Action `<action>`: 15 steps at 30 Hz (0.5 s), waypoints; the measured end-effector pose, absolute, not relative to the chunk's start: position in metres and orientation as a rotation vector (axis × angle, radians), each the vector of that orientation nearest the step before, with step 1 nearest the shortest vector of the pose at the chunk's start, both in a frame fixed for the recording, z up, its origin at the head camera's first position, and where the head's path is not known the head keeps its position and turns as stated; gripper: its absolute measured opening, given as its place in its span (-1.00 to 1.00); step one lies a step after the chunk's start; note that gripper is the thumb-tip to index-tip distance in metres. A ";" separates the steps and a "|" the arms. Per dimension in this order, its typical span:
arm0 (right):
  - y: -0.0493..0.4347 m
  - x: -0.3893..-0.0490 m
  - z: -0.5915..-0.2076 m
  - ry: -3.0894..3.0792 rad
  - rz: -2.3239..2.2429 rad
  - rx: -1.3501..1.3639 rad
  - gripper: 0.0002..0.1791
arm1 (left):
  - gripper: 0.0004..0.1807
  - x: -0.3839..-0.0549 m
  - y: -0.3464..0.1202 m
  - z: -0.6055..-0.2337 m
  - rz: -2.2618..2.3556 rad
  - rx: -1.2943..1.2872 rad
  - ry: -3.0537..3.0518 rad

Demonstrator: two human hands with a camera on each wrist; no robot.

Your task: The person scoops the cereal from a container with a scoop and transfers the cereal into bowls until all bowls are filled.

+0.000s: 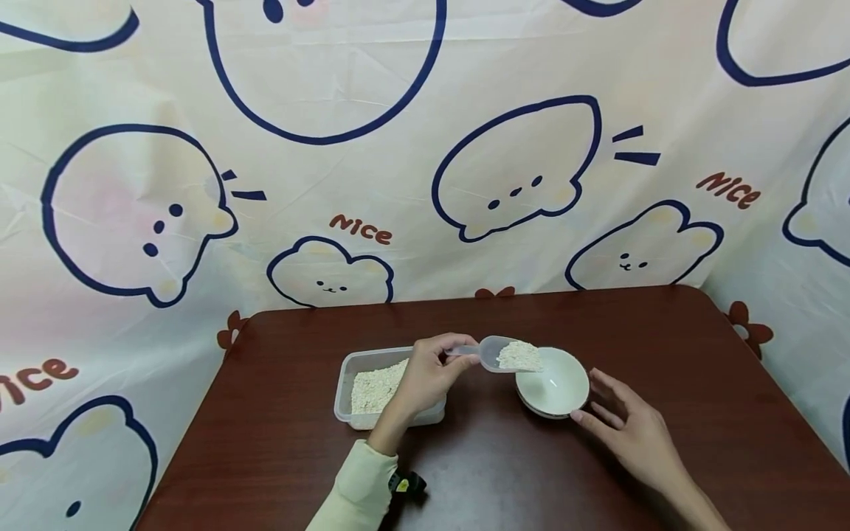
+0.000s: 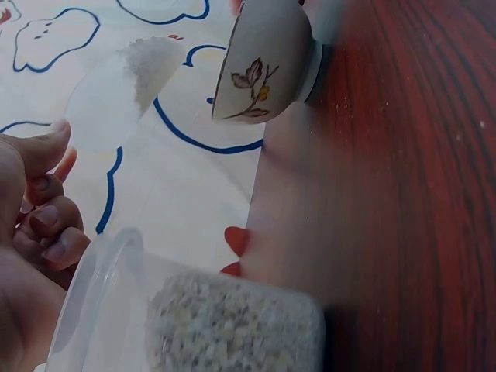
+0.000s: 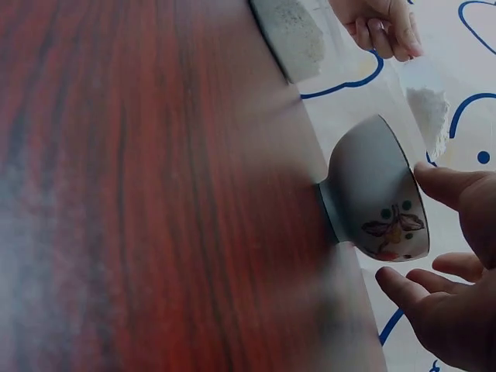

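Note:
My left hand (image 1: 428, 372) pinches the handle of a clear plastic scoop (image 1: 490, 354), thumb against fingers. Pale, oat-like flakes (image 1: 520, 356) heap in the scoop, whose front edge hangs over the left rim of a white bowl (image 1: 561, 387). In the left wrist view the bowl (image 2: 267, 58) stands upright and shows a painted leaf sprig. To its right is my right hand (image 1: 634, 439), fingers spread and loosely bent. The thumb (image 3: 449, 184) lies at the bowl's rim in the right wrist view; whether it presses there I cannot tell.
Left of the bowl, partly behind my left forearm, a clear plastic tub (image 1: 341, 398) holds more pale flakes. Everything stands on a dark red-brown wooden table (image 1: 279, 472). A cloth printed with cartoon outlines (image 1: 412, 177) hangs behind and beside it.

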State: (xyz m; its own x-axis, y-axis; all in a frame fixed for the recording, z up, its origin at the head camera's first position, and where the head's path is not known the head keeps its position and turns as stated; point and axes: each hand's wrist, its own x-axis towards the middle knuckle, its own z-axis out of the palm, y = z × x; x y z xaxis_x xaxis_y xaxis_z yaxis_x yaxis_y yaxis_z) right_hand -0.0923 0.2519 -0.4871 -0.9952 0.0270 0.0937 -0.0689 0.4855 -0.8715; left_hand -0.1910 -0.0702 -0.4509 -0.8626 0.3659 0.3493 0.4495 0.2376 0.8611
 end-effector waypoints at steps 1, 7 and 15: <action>0.252 -0.093 -0.488 -2.638 1.550 0.036 -0.05 | -0.89 -0.191 -0.068 -0.451 -1.709 -0.800 -2.422; 0.253 -0.098 -0.490 -2.688 1.557 0.017 0.03 | -0.90 -0.193 -0.056 -0.450 -1.669 -0.838 -2.472; 0.254 -0.101 -0.494 -2.675 1.653 -0.007 0.00 | -0.89 -0.194 -0.046 -0.449 -1.552 -0.879 -2.563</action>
